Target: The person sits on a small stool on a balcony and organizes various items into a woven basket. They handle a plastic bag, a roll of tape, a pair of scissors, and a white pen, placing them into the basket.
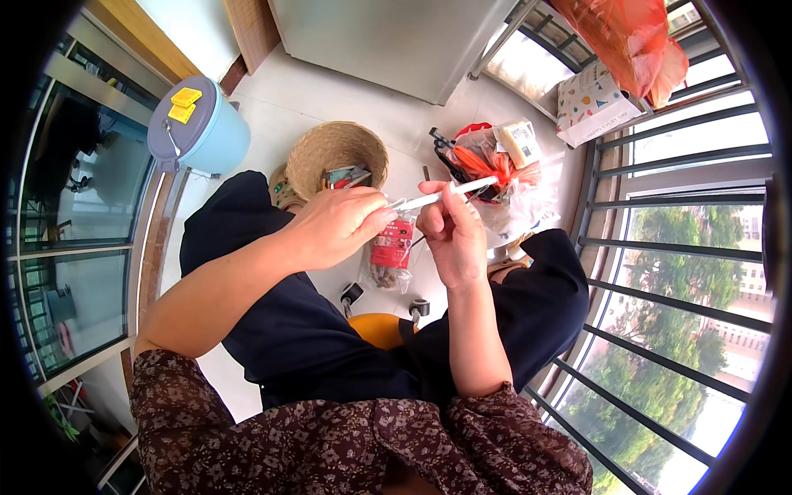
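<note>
Between my two hands is a slim white rod-like thing (pixel 447 194); its exact kind is unclear. My right hand (pixel 456 238) pinches it between thumb and fingers, its tip pointing up to the right. My left hand (pixel 342 224) has its fingers closed at the other end, where a thin clear or white strand shows. Below them, on the floor, lies a clear plastic packet with a red label (pixel 392 242). A woven straw basket (pixel 337 145) with several small items inside stands beyond my left hand. Past my right hand are plastic bags with orange and black things (pixel 479 161).
A light blue bucket with a grey lid (pixel 223 136) stands at the left, yellow sponges (pixel 184 105) and a spoon (pixel 171 137) on it. A metal-grey panel (pixel 383 43) rises ahead. Window bars (pixel 674 252) run along the right, near a patterned box (pixel 591 102) and red bag (pixel 625 43).
</note>
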`<action>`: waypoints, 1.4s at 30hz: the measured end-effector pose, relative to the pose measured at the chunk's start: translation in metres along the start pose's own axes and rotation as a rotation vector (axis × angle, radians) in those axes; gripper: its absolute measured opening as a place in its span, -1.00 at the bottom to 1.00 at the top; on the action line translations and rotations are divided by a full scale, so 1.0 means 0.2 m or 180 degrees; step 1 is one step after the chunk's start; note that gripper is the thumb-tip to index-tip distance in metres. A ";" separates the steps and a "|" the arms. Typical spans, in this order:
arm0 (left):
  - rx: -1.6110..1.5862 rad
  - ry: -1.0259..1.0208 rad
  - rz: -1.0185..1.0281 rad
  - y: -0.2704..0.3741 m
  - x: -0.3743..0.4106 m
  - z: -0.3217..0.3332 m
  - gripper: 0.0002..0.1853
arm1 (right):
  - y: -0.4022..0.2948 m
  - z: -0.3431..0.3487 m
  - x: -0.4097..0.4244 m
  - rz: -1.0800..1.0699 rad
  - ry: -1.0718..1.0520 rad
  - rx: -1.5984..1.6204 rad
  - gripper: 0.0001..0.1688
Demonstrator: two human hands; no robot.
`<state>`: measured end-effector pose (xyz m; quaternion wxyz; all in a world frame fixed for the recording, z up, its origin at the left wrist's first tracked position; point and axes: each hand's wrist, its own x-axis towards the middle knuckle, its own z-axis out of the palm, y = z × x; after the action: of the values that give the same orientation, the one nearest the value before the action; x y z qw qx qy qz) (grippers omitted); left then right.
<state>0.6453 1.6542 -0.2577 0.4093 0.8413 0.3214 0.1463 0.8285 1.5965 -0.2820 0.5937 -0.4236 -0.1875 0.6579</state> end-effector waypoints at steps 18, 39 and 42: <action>0.0811 0.0408 0.0201 -0.01 0.00 0.02 -0.80 | 0.15 0.12 -0.01 -0.0040 0.0048 0.0224 -0.62; 0.0107 -0.0196 -0.0478 -0.01 -0.02 0.02 -0.60 | 0.17 0.03 -0.01 -0.0075 0.0521 0.0030 -0.65; -0.0019 -0.0150 -0.0207 -0.06 -0.03 0.05 -0.63 | 0.17 0.08 -0.02 -0.0219 0.0434 -0.0156 -0.65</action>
<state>0.6407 1.6506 -0.2732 0.4237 0.8324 0.3384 0.1140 0.7946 1.5896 -0.2967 0.6168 -0.4752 -0.1771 0.6020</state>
